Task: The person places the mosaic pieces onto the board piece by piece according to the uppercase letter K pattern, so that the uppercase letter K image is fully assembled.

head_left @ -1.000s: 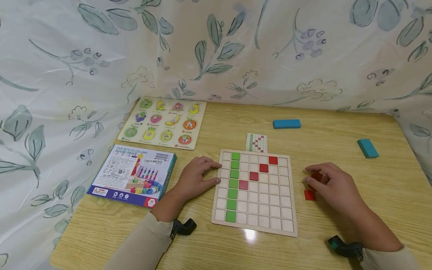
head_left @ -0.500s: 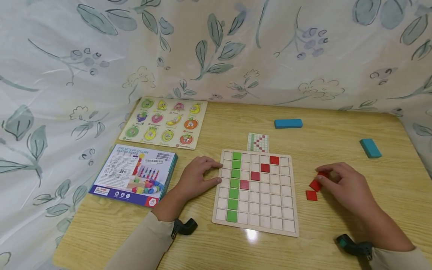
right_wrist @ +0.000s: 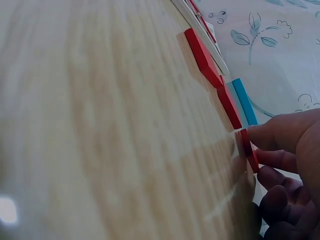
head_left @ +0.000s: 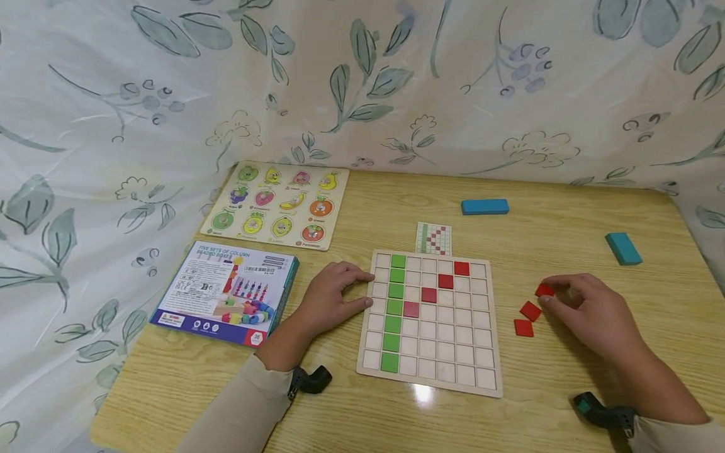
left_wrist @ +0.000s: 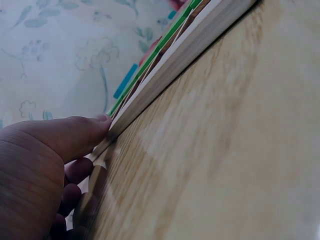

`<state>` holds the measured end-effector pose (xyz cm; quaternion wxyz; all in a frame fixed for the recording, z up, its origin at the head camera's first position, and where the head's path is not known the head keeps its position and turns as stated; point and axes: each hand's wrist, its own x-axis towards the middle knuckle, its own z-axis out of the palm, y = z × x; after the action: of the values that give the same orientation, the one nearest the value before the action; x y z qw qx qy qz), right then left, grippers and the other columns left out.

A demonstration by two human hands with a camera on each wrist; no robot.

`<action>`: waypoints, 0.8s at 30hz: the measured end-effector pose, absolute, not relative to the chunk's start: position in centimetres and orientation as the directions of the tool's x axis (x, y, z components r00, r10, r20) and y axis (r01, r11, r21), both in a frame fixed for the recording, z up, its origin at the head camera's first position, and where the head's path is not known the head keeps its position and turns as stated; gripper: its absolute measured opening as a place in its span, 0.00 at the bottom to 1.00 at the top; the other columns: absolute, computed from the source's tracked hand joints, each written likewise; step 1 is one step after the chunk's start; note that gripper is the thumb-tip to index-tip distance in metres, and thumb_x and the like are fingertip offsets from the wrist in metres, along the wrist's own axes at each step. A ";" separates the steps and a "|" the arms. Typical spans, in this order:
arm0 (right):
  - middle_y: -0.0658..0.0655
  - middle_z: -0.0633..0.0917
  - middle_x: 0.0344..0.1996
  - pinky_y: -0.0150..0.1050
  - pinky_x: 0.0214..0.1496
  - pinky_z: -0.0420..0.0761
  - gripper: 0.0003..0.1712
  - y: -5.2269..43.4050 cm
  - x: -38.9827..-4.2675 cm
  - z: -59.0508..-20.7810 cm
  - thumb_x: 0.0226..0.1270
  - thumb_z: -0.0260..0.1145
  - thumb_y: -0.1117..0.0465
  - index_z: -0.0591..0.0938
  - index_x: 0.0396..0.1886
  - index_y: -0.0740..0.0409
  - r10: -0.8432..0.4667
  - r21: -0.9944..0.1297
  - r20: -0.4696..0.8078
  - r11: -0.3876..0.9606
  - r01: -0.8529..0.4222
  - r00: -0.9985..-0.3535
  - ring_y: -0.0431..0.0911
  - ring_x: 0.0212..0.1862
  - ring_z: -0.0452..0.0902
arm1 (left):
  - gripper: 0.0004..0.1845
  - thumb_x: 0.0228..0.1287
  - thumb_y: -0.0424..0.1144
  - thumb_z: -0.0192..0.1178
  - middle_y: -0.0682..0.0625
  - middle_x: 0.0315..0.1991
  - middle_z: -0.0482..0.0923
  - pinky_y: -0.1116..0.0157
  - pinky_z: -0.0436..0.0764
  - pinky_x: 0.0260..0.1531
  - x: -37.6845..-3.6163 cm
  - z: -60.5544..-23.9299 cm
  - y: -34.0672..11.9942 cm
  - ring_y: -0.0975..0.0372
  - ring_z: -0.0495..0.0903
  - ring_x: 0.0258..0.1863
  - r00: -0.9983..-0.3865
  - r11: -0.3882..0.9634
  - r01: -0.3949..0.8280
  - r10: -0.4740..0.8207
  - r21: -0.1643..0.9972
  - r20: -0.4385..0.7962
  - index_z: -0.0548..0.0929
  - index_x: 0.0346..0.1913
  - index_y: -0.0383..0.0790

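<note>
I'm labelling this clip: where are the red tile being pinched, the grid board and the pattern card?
red tile (head_left: 545, 290), head view, its top face.
grid board (head_left: 453, 352), head view, bare lower squares.
pattern card (head_left: 433, 239), head view, its middle.

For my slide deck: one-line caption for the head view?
Left hand steadies the grid board; right hand pinches a red tile beside two loose ones.

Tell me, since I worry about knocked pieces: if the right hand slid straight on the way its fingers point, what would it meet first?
Probably the grid board. The right hand, pinching one red tile, points left; the two loose red tiles lie slightly nearer the person and might be brushed.
</note>
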<state>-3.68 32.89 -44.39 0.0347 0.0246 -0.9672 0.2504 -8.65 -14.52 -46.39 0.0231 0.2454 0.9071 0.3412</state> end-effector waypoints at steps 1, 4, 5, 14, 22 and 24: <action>0.66 0.84 0.50 0.43 0.36 0.73 0.19 32.9 -3.7 -44.4 0.68 0.78 0.58 0.88 0.55 0.60 -0.034 -0.485 0.077 0.872 -0.067 -0.996 0.50 0.37 0.74 | 0.23 0.65 0.48 0.77 0.52 0.57 0.83 0.52 0.79 0.57 -8.7 -46.4 -14.5 0.56 0.78 0.56 -0.879 0.647 0.429 0.461 0.630 0.125 0.89 0.62 0.49; 0.65 0.84 0.50 0.40 0.35 0.73 0.19 33.0 -3.7 -44.5 0.67 0.79 0.59 0.88 0.55 0.60 -0.037 -0.477 0.076 0.876 -0.069 -0.996 0.49 0.36 0.74 | 0.23 0.65 0.48 0.77 0.52 0.57 0.83 0.52 0.79 0.57 -8.7 -46.4 -14.6 0.56 0.78 0.56 -0.878 0.646 0.429 0.462 0.631 0.124 0.89 0.62 0.49; 0.65 0.84 0.49 0.40 0.34 0.73 0.19 33.0 -3.7 -44.5 0.67 0.79 0.59 0.88 0.55 0.60 -0.040 -0.478 0.075 0.875 -0.071 -0.996 0.49 0.36 0.74 | 0.23 0.65 0.48 0.77 0.52 0.57 0.83 0.52 0.79 0.57 -8.7 -46.4 -14.6 0.56 0.78 0.56 -0.878 0.645 0.430 0.463 0.632 0.124 0.89 0.62 0.49; 0.64 0.84 0.51 0.35 0.34 0.73 0.18 33.0 -3.5 -44.4 0.67 0.78 0.60 0.88 0.55 0.59 -0.037 -0.488 0.075 0.870 -0.069 -0.996 0.49 0.37 0.77 | 0.23 0.66 0.48 0.77 0.52 0.57 0.83 0.52 0.79 0.56 -8.7 -46.4 -14.5 0.56 0.78 0.56 -0.873 0.643 0.438 0.471 0.629 0.127 0.89 0.62 0.49; 0.60 0.84 0.48 0.35 0.30 0.76 0.19 32.2 -3.2 -43.5 0.69 0.79 0.58 0.87 0.56 0.57 -0.046 -0.521 0.086 0.849 -0.085 -0.995 0.36 0.32 0.75 | 0.23 0.65 0.48 0.77 0.52 0.57 0.83 0.52 0.79 0.56 -8.6 -46.4 -14.6 0.56 0.78 0.56 -0.872 0.645 0.446 0.470 0.621 0.139 0.89 0.62 0.50; 0.59 0.84 0.48 0.35 0.28 0.75 0.19 31.7 -3.0 -43.3 0.69 0.78 0.59 0.87 0.56 0.57 -0.052 -0.530 0.085 0.843 -0.090 -0.995 0.36 0.30 0.74 | 0.23 0.65 0.48 0.77 0.52 0.57 0.83 0.51 0.79 0.57 -8.6 -46.4 -14.6 0.56 0.78 0.56 -0.873 0.643 0.445 0.468 0.623 0.140 0.89 0.62 0.50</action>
<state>-3.03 31.73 -43.29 0.0337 0.0370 -0.9594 0.2775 -8.61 -14.64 -46.44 0.0172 0.2517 0.9062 0.3392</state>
